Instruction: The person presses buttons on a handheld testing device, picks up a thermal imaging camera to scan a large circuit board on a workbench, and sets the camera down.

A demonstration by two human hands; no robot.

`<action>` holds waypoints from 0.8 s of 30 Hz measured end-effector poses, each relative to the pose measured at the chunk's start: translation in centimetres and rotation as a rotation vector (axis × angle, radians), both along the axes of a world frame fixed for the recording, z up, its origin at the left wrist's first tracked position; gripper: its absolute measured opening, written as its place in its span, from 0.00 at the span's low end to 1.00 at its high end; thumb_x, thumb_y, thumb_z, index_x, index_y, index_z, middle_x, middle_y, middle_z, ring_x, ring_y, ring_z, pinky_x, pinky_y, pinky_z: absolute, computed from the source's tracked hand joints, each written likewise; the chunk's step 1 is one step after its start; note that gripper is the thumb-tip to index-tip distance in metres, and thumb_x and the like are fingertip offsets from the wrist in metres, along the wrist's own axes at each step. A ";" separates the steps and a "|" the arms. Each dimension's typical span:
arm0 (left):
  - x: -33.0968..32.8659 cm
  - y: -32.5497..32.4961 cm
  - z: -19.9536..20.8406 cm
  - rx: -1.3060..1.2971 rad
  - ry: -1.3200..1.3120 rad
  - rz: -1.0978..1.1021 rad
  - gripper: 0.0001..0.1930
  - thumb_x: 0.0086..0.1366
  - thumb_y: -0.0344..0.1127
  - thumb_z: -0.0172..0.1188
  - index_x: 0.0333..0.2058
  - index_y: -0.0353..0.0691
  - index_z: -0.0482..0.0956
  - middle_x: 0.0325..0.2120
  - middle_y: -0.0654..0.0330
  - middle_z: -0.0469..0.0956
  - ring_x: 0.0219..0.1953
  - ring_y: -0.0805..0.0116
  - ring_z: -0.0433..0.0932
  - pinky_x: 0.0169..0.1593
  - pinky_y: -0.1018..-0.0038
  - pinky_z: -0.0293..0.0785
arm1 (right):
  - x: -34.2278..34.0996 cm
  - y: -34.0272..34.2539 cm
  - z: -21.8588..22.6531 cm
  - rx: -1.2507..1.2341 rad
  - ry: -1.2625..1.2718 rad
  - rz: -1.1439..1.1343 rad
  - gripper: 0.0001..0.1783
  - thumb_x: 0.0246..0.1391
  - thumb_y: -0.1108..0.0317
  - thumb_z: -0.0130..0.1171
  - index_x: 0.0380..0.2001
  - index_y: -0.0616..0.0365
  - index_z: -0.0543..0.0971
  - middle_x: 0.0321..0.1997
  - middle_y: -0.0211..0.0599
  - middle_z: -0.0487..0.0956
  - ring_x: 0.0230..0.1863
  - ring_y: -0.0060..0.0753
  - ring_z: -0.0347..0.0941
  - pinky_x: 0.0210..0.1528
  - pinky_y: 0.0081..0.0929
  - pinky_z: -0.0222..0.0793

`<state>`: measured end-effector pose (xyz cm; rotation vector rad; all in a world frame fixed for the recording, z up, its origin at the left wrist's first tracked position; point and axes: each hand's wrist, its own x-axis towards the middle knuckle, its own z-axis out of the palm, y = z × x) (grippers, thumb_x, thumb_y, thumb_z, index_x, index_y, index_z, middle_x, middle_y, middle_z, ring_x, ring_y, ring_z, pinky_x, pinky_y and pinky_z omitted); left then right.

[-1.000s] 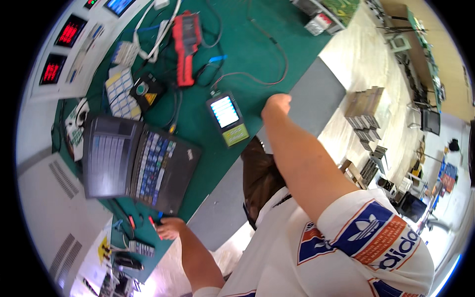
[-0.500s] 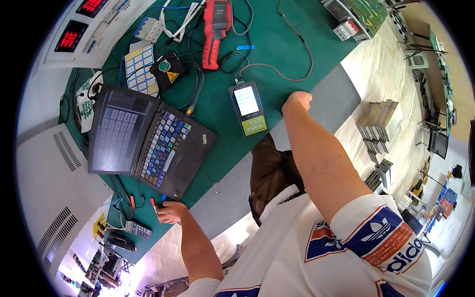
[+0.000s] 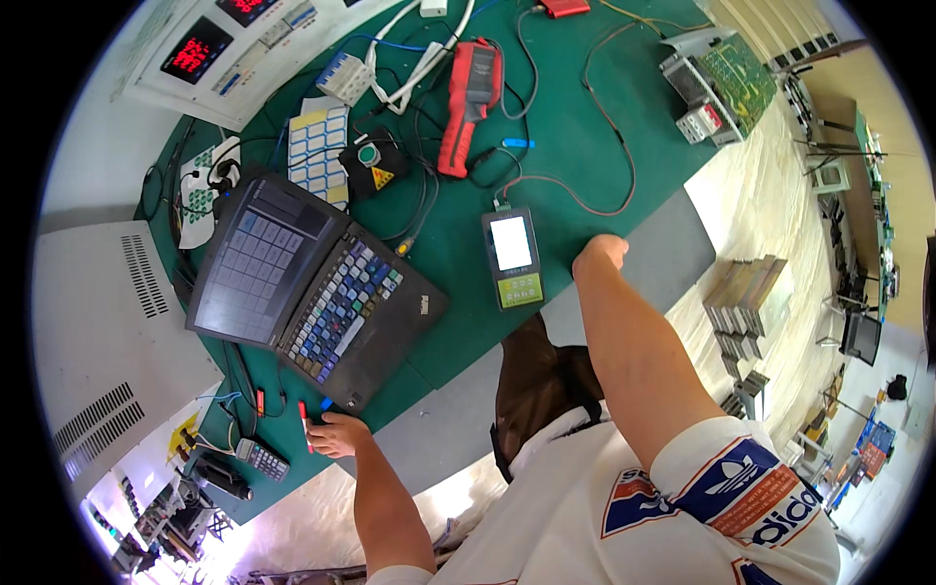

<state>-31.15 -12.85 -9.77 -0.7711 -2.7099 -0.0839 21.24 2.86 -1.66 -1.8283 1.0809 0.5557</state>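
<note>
My left hand is beside the laptop's near corner, fingers bent around a thin red-and-white pen. My right hand rests as a closed fist at the front edge of the green table, with nothing visible in it. Left of that fist lies a handheld meter with a lit white screen and green keypad; a thin red cable leads from its top. Between my hands and farther left sits the open laptop, its screen showing a grid of boxes.
A red-and-grey clamp meter lies at the back among cables. Near it are a black box with a green button and a blue-and-white label sheet. A calculator lies front left. A metal-cased circuit board stands at the far right.
The view has shifted, so the table's back shows more and most things sit lower in the picture. Both hands keep nearly the same places. The handheld meter's screen now looks plain white.
</note>
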 end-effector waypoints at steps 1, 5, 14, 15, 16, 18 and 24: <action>-0.1 -0.1 -0.1 -0.002 0.005 -0.006 0.24 0.69 0.50 0.45 0.59 0.49 0.70 0.60 0.61 0.68 0.63 0.52 0.66 0.62 0.51 0.63 | -0.1 0.0 0.0 -0.016 0.001 0.009 0.38 0.68 0.47 0.28 0.61 0.66 0.73 0.65 0.50 0.74 0.64 0.54 0.70 0.68 0.45 0.63; -0.2 -0.3 -0.3 0.007 0.014 -0.024 0.24 0.69 0.49 0.45 0.60 0.50 0.70 0.60 0.62 0.68 0.64 0.53 0.65 0.64 0.52 0.62 | 0.0 0.1 -0.3 -0.023 -0.015 0.000 0.38 0.68 0.48 0.27 0.61 0.66 0.73 0.65 0.50 0.73 0.64 0.53 0.70 0.68 0.45 0.62; 0.6 0.0 0.6 0.011 -0.018 -0.013 0.23 0.70 0.49 0.45 0.60 0.50 0.69 0.60 0.60 0.68 0.64 0.53 0.64 0.64 0.52 0.61 | 0.0 -0.1 -0.4 -0.028 0.005 0.011 0.37 0.68 0.49 0.28 0.63 0.65 0.72 0.67 0.48 0.72 0.64 0.52 0.70 0.68 0.44 0.62; 0.6 0.1 0.6 0.002 -0.023 -0.013 0.23 0.70 0.49 0.45 0.60 0.50 0.69 0.60 0.60 0.67 0.64 0.53 0.64 0.64 0.52 0.61 | 0.0 0.0 -0.3 -0.033 0.005 0.016 0.37 0.68 0.49 0.28 0.63 0.64 0.72 0.67 0.48 0.72 0.64 0.52 0.70 0.68 0.45 0.63; 0.7 0.1 0.7 0.002 -0.027 -0.018 0.23 0.70 0.49 0.45 0.60 0.50 0.69 0.60 0.60 0.67 0.64 0.53 0.64 0.64 0.52 0.61 | 0.1 0.0 -0.3 -0.037 0.005 0.022 0.36 0.68 0.49 0.28 0.63 0.64 0.72 0.67 0.48 0.72 0.64 0.52 0.70 0.68 0.45 0.63; 0.7 0.0 0.8 0.000 -0.022 -0.023 0.23 0.70 0.49 0.45 0.60 0.50 0.69 0.61 0.60 0.67 0.64 0.52 0.64 0.63 0.52 0.61 | 0.0 -0.1 -0.3 -0.014 -0.009 0.024 0.36 0.68 0.49 0.28 0.63 0.64 0.72 0.67 0.48 0.72 0.64 0.52 0.70 0.68 0.45 0.63; 0.8 -0.2 0.8 0.013 -0.006 -0.044 0.23 0.70 0.50 0.45 0.59 0.48 0.70 0.60 0.59 0.67 0.63 0.52 0.65 0.62 0.52 0.61 | 0.0 -0.1 -0.6 -0.019 -0.038 -0.008 0.34 0.68 0.51 0.32 0.62 0.64 0.73 0.64 0.43 0.76 0.61 0.42 0.73 0.67 0.32 0.62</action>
